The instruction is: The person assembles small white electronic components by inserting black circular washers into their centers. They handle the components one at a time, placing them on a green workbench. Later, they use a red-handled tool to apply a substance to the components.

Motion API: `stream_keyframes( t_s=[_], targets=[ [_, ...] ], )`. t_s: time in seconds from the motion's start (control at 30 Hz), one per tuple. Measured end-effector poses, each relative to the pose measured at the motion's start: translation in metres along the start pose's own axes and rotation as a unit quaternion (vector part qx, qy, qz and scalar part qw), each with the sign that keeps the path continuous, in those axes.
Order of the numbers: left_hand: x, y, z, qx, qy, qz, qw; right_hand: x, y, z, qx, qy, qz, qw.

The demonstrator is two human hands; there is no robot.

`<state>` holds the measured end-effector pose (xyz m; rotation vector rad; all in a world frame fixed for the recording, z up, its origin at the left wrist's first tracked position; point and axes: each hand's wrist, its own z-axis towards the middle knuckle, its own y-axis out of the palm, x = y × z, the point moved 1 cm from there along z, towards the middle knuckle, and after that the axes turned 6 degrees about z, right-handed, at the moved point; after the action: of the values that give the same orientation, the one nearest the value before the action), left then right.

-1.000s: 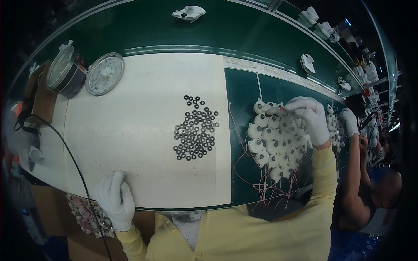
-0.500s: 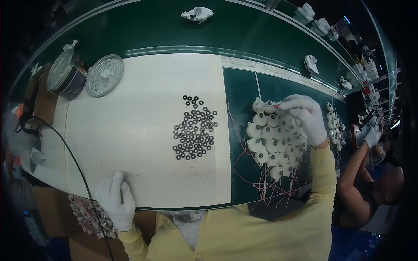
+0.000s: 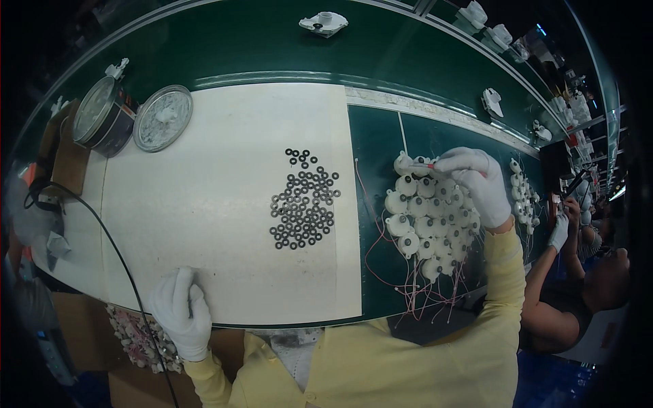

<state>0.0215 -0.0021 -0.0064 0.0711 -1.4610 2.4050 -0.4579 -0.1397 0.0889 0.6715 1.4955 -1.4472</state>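
Observation:
My gloved right hand is closed on a thin rod-like tool with a red part. Its tip lies over the upper-left of a cluster of round white plastic housings, several of them with a dark ring at the centre. Thin pink and white wires trail from the cluster's near side. My gloved left hand rests on the near edge of a white sheet, thumb apart from the fingers, with nothing seen in it. Many small black rings lie loose on the sheet, between my hands.
An open tin and its smeared lid stand at the far left beside a cardboard box. A black cable crosses the left side. Beyond runs a green belt carrying white parts. A co-worker sits at right.
White parts on the green belt have shifted to the right. The co-worker's gloved hand has moved toward the near left. My hands hardly differ.

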Motion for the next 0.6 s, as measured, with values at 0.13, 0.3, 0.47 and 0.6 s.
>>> stream_keyframes(
  t_s=[0.13,0.3,0.47,0.6],
  targets=[
    [-0.001,0.000,-0.001,-0.009,-0.007,-0.001,1.000,0.002,-0.003,-0.001,-0.010,0.014,-0.004,1.000],
    [-0.003,0.000,-0.004,-0.010,-0.011,-0.007,1.000,0.000,-0.011,-0.013,0.018,0.037,-0.005,0.999],
    [-0.002,0.001,-0.003,-0.004,-0.006,-0.004,1.000,0.005,-0.010,-0.022,0.032,0.061,0.036,0.997],
    [-0.002,0.002,-0.003,-0.002,-0.006,-0.009,1.000,0.009,-0.008,-0.020,0.011,0.059,0.026,0.998]
  ],
)
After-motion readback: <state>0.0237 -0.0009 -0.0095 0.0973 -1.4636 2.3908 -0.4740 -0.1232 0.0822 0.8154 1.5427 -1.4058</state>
